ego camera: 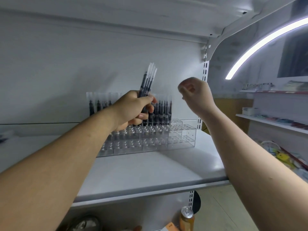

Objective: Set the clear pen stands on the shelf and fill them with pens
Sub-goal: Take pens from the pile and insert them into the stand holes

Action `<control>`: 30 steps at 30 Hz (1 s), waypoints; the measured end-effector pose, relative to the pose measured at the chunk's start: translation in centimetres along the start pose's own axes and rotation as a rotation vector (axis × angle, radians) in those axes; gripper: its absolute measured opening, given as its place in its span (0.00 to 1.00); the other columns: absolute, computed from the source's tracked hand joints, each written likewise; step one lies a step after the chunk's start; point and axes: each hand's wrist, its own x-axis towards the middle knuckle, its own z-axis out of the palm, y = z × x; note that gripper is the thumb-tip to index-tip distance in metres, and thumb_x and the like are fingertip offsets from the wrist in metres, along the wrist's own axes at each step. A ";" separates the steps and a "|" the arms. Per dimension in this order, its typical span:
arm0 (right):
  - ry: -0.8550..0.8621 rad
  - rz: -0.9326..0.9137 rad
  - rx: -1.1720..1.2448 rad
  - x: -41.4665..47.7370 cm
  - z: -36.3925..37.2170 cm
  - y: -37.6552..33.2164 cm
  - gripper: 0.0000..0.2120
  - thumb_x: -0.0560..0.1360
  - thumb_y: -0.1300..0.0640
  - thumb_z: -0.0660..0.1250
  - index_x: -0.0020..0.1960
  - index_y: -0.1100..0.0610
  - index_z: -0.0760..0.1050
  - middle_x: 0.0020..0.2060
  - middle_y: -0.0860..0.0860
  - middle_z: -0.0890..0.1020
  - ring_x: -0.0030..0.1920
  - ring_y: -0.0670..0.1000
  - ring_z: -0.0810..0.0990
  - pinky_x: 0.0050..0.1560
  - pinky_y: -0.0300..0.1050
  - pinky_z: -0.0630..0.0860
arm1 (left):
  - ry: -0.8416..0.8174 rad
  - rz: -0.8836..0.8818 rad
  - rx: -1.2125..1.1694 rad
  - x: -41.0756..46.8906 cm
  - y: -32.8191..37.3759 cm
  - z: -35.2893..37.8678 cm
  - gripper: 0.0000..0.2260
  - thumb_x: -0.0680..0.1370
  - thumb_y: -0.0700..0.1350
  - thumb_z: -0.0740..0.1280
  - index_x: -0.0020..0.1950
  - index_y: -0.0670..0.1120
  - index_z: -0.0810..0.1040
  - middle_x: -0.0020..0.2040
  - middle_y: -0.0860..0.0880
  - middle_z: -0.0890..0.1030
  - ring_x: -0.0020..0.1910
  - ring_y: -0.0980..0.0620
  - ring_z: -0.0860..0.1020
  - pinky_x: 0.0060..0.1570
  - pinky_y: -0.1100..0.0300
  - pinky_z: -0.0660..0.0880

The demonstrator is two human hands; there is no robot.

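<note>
Clear stepped pen stands sit in a row on the white shelf, against its back wall. Dark pens with clear caps stand upright in their rear rows; the front rows and the rightmost stand hold none. My left hand is raised in front of the stands, gripping a bundle of pens that points up. My right hand hovers to the right, above the stands, its fingers curled into a loose fist with nothing visible in it.
The shelf's front edge runs across the lower middle. A slotted upright stands at the right rear corner. A drink can stands below. More stocked shelves are at the right.
</note>
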 end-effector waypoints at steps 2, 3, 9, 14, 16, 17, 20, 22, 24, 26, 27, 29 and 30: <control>-0.064 0.040 0.271 -0.4 0.0 -1.0 0.05 0.81 0.61 0.69 0.52 0.61 0.83 0.39 0.54 0.85 0.33 0.53 0.81 0.32 0.47 0.75 | -0.013 0.016 0.014 0.0 0.0 0.0 0.11 0.88 0.46 0.62 0.59 0.39 0.79 0.40 0.46 0.77 0.29 0.55 0.66 0.25 0.63 0.57; -0.139 0.079 0.411 -0.6 0.0 -1.5 0.06 0.82 0.61 0.70 0.53 0.63 0.83 0.39 0.57 0.84 0.32 0.55 0.79 0.29 0.47 0.71 | -0.021 0.025 0.019 0.0 -0.1 0.0 0.12 0.88 0.46 0.63 0.60 0.38 0.79 0.40 0.47 0.77 0.29 0.55 0.66 0.24 0.63 0.58; -0.470 0.175 0.583 -1.3 0.3 -2.1 0.18 0.77 0.53 0.74 0.62 0.63 0.81 0.50 0.57 0.86 0.34 0.53 0.79 0.30 0.43 0.71 | -0.060 0.066 0.072 -0.1 0.0 0.3 0.13 0.87 0.47 0.65 0.61 0.37 0.81 0.39 0.47 0.79 0.29 0.54 0.68 0.24 0.63 0.62; -0.446 0.172 0.564 -1.3 0.5 -2.0 0.16 0.76 0.52 0.74 0.57 0.63 0.82 0.48 0.57 0.85 0.35 0.52 0.78 0.33 0.44 0.71 | -0.074 0.070 0.101 -0.2 0.0 0.4 0.13 0.86 0.46 0.66 0.61 0.37 0.80 0.37 0.48 0.80 0.29 0.54 0.70 0.24 0.63 0.64; -0.441 0.167 0.549 -1.4 0.6 -2.1 0.16 0.76 0.51 0.75 0.55 0.62 0.83 0.47 0.56 0.85 0.35 0.52 0.78 0.33 0.45 0.71 | -0.076 0.068 0.103 -0.2 -0.1 0.4 0.13 0.86 0.47 0.66 0.61 0.37 0.80 0.37 0.48 0.80 0.28 0.55 0.71 0.24 0.64 0.65; -0.438 0.163 0.540 -1.4 0.6 -2.1 0.15 0.76 0.51 0.75 0.54 0.62 0.83 0.47 0.56 0.85 0.35 0.52 0.78 0.33 0.45 0.71 | -0.078 0.070 0.106 -0.2 0.0 0.4 0.13 0.86 0.47 0.66 0.61 0.37 0.81 0.38 0.48 0.80 0.28 0.55 0.71 0.25 0.64 0.66; -0.422 0.173 0.534 -1.4 0.6 -2.2 0.10 0.79 0.55 0.73 0.52 0.63 0.82 0.45 0.57 0.85 0.36 0.53 0.79 0.34 0.45 0.71 | -0.076 0.076 0.101 -0.2 -0.1 0.4 0.13 0.86 0.47 0.67 0.61 0.39 0.82 0.39 0.47 0.81 0.28 0.55 0.73 0.25 0.65 0.68; -0.390 0.200 0.590 -1.3 0.6 -2.2 0.07 0.82 0.59 0.70 0.52 0.64 0.81 0.45 0.58 0.85 0.39 0.55 0.82 0.35 0.44 0.73 | -0.063 0.072 0.089 -0.2 -0.1 0.4 0.12 0.86 0.47 0.67 0.60 0.39 0.82 0.40 0.46 0.81 0.28 0.55 0.73 0.25 0.66 0.69; -0.299 0.222 0.674 -1.0 0.5 -2.4 0.07 0.83 0.64 0.65 0.50 0.66 0.79 0.42 0.58 0.84 0.41 0.57 0.84 0.37 0.45 0.75 | -0.050 0.057 0.092 -0.2 -0.2 0.3 0.12 0.86 0.47 0.67 0.61 0.40 0.82 0.40 0.46 0.81 0.27 0.55 0.73 0.25 0.65 0.69; -0.151 0.238 0.752 -0.6 0.1 -2.4 0.07 0.83 0.66 0.61 0.48 0.65 0.76 0.37 0.57 0.83 0.39 0.58 0.84 0.36 0.45 0.74 | -0.058 0.044 0.123 -0.2 -0.3 0.2 0.11 0.86 0.46 0.66 0.61 0.39 0.82 0.39 0.47 0.80 0.26 0.55 0.70 0.24 0.64 0.66; -0.074 0.238 0.755 -0.4 -0.1 -2.3 0.07 0.82 0.67 0.60 0.48 0.65 0.75 0.36 0.56 0.83 0.38 0.57 0.84 0.35 0.45 0.74 | -0.061 0.038 0.144 -0.2 -0.4 0.1 0.11 0.86 0.46 0.66 0.61 0.40 0.82 0.37 0.48 0.78 0.26 0.56 0.68 0.23 0.63 0.64; 0.049 0.202 0.610 -0.1 -0.6 -1.8 0.05 0.81 0.66 0.60 0.49 0.63 0.75 0.36 0.56 0.82 0.35 0.55 0.83 0.33 0.44 0.74 | -0.057 0.027 0.173 -0.1 -0.4 -0.1 0.11 0.87 0.47 0.65 0.61 0.41 0.81 0.35 0.51 0.73 0.26 0.57 0.65 0.23 0.63 0.61; 0.071 0.165 0.470 0.0 -0.8 -1.4 0.04 0.81 0.65 0.61 0.51 0.63 0.75 0.37 0.56 0.83 0.34 0.54 0.83 0.33 0.44 0.75 | -0.057 0.024 0.174 -0.1 -0.4 -0.1 0.11 0.87 0.48 0.64 0.61 0.42 0.81 0.34 0.52 0.71 0.26 0.57 0.64 0.23 0.63 0.60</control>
